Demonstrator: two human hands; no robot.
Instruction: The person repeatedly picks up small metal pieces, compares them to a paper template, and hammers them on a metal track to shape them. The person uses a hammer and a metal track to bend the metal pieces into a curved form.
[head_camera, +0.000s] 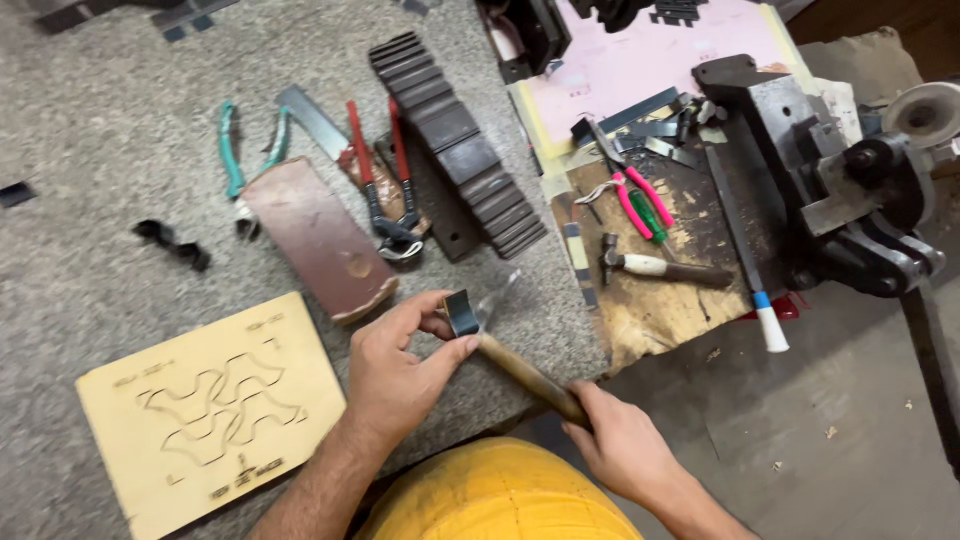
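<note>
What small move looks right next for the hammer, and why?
Probably a light tap: the left hand pinches a bent metal strip against the hammer head, while the right hand grips the handle low.

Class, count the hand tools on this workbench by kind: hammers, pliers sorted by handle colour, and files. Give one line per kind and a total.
Hammers: 2, one in the right hand with its head by the left hand, one small hammer on the board.
Green-handled pliers: 1
Red-handled pliers: 1
Pink-handled pliers: 1
White-handled file: 1
Total: 6
</note>
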